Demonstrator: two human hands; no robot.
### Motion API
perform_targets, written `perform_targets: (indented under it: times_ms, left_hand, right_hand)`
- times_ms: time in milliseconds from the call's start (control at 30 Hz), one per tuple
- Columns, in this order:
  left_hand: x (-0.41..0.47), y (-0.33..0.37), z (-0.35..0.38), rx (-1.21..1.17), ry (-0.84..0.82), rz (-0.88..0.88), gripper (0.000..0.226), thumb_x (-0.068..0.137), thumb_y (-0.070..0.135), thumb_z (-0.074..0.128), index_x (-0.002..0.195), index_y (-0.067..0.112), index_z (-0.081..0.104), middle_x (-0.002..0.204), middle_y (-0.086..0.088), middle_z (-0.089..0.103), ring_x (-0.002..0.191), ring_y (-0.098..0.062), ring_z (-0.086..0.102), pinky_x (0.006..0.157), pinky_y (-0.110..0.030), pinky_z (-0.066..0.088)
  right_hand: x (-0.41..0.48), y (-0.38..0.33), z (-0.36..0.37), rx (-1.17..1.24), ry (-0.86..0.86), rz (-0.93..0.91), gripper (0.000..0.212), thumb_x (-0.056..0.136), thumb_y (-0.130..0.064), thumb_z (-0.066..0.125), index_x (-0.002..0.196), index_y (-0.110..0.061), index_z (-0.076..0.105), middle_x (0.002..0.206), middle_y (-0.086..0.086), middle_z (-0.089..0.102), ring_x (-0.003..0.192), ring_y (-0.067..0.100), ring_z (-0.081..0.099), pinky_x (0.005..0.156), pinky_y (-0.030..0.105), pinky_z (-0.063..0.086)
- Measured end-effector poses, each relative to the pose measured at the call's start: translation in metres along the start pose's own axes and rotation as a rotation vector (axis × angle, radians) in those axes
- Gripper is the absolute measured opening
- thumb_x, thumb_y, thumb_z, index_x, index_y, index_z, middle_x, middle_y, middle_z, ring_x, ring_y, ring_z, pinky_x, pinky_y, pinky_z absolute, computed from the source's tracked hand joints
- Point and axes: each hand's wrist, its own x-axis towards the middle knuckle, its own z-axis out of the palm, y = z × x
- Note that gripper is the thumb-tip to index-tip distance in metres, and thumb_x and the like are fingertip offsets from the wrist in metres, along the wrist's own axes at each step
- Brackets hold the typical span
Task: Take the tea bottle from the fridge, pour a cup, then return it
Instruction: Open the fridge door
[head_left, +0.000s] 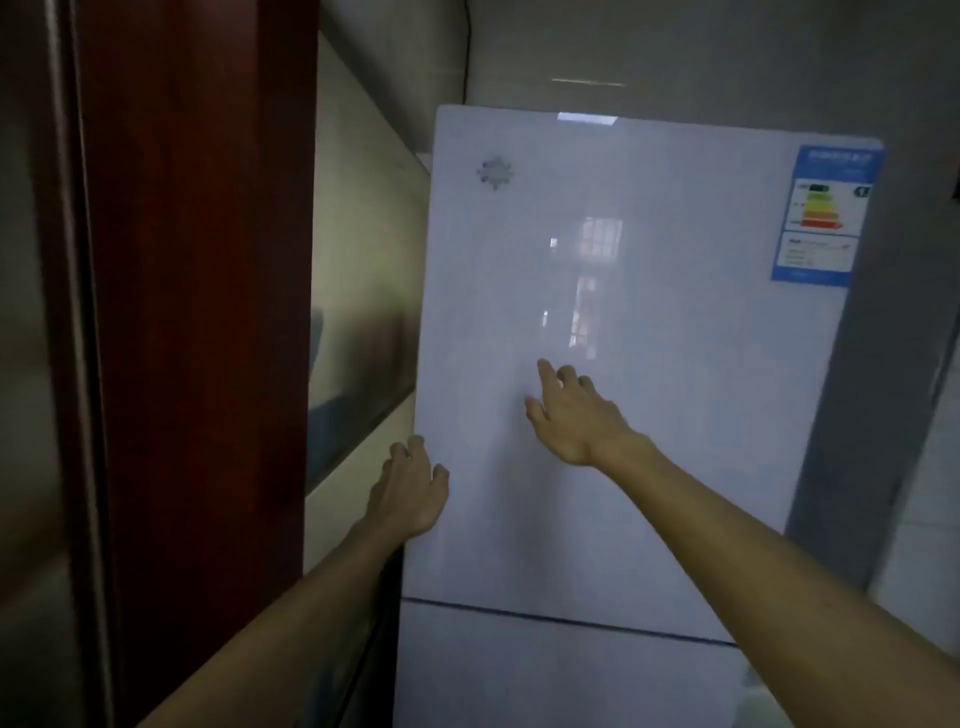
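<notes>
A white glossy fridge fills the middle of the view, its upper door (675, 322) closed. My left hand (410, 493) curls its fingers around the left edge of that door, about two thirds of the way down. My right hand (576, 415) rests flat on the door's front with fingers spread and holds nothing. The lower door (545, 675) lies below a dark seam. The tea bottle and the cup are not in view.
A dark red wooden door frame (192, 312) stands close on the left. Between it and the fridge runs a pale wall (363, 260). An energy label (826, 213) sticks to the door's top right corner. Grey wall (883, 364) flanks the right side.
</notes>
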Motion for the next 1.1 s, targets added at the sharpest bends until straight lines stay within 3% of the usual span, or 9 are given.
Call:
perform_targets:
  times_ms: [100, 300, 400, 533, 600, 667, 733, 933, 1100]
  left_hand:
    - [0.019, -0.004, 0.014, -0.156, 0.109, -0.079, 0.05, 0.098, 0.025, 0.039, 0.144, 0.009, 0.028, 0.138, -0.017, 0.039, 0.119, -0.032, 0.046, 0.099, -0.044, 0.042]
    - [0.052, -0.003, 0.023, -0.468, 0.168, -0.235, 0.053, 0.097, 0.024, 0.038, 0.147, 0.013, 0.024, 0.138, -0.017, 0.041, 0.124, -0.034, 0.041, 0.104, -0.047, 0.037]
    - [0.065, -0.003, 0.025, -0.609, 0.142, -0.295, 0.049, 0.095, 0.028, 0.035, 0.143, 0.015, 0.033, 0.134, -0.014, 0.047, 0.122, -0.034, 0.044, 0.105, -0.047, 0.036]
    - [0.108, -0.032, 0.052, -0.887, 0.101, -0.364, 0.066, 0.072, 0.042, 0.034, 0.121, 0.001, 0.051, 0.108, -0.015, 0.061, 0.101, -0.033, 0.058, 0.096, -0.046, 0.045]
    - [0.112, -0.03, 0.052, -0.937, 0.059, -0.38, 0.05, 0.072, 0.038, 0.037, 0.101, 0.002, 0.054, 0.105, -0.018, 0.061, 0.099, -0.033, 0.059, 0.095, -0.046, 0.045]
    - [0.104, -0.016, 0.042, -0.971, 0.064, -0.358, 0.014, 0.08, 0.025, 0.039, 0.077, 0.013, 0.046, 0.088, -0.012, 0.057, 0.085, -0.027, 0.056, 0.083, -0.039, 0.045]
    - [0.1, -0.009, 0.037, -0.999, 0.093, -0.348, 0.019, 0.086, 0.007, 0.038, 0.07, 0.017, 0.04, 0.077, -0.005, 0.051, 0.074, -0.023, 0.051, 0.074, -0.034, 0.042]
    - [0.102, -0.014, 0.046, -0.968, 0.131, -0.301, 0.017, 0.085, 0.001, 0.039, 0.085, 0.014, 0.05, 0.09, -0.011, 0.059, 0.089, -0.032, 0.058, 0.088, -0.048, 0.048]
    - [0.1, -0.013, 0.048, -0.887, 0.145, -0.267, 0.018, 0.088, 0.003, 0.042, 0.103, 0.011, 0.049, 0.097, -0.012, 0.059, 0.091, -0.03, 0.06, 0.086, -0.048, 0.051]
  right_hand:
    - [0.03, -0.009, -0.002, 0.028, 0.069, -0.009, 0.059, 0.105, -0.039, 0.025, 0.155, -0.015, 0.005, 0.157, 0.013, 0.018, 0.139, 0.033, 0.027, 0.101, 0.049, 0.037]
    - [0.084, -0.026, -0.013, 0.066, 0.264, -0.066, 0.06, 0.103, -0.031, 0.032, 0.155, -0.013, 0.007, 0.154, 0.017, 0.02, 0.137, 0.035, 0.027, 0.101, 0.052, 0.039]
    - [0.11, -0.032, -0.013, 0.04, 0.404, -0.118, 0.062, 0.101, -0.027, 0.036, 0.155, -0.01, 0.01, 0.154, 0.02, 0.022, 0.139, 0.036, 0.024, 0.103, 0.053, 0.038]
    - [0.142, -0.038, -0.007, -0.01, 0.56, -0.175, 0.064, 0.097, -0.023, 0.04, 0.154, -0.008, 0.015, 0.158, 0.019, 0.019, 0.146, 0.035, 0.016, 0.114, 0.052, 0.027]
    - [0.157, -0.041, -0.003, -0.027, 0.599, -0.183, 0.066, 0.096, -0.022, 0.04, 0.155, -0.009, 0.014, 0.162, 0.015, 0.012, 0.149, 0.033, 0.009, 0.118, 0.053, 0.016]
    - [0.169, -0.045, 0.001, -0.05, 0.623, -0.183, 0.067, 0.096, -0.023, 0.039, 0.156, -0.012, 0.011, 0.164, 0.011, 0.006, 0.151, 0.032, 0.002, 0.118, 0.054, 0.008]
    - [0.179, -0.047, 0.007, -0.08, 0.655, -0.186, 0.066, 0.097, -0.026, 0.037, 0.156, -0.015, 0.01, 0.164, 0.009, 0.002, 0.151, 0.032, -0.002, 0.118, 0.057, 0.003]
    - [0.197, -0.053, 0.03, -0.166, 0.8, -0.142, 0.062, 0.098, -0.033, 0.032, 0.156, -0.02, 0.015, 0.163, 0.011, 0.01, 0.15, 0.037, 0.005, 0.117, 0.061, 0.0]
    - [0.202, -0.051, 0.034, -0.182, 0.855, -0.134, 0.063, 0.098, -0.035, 0.031, 0.156, -0.02, 0.015, 0.163, 0.012, 0.011, 0.15, 0.038, 0.007, 0.117, 0.062, 0.002]
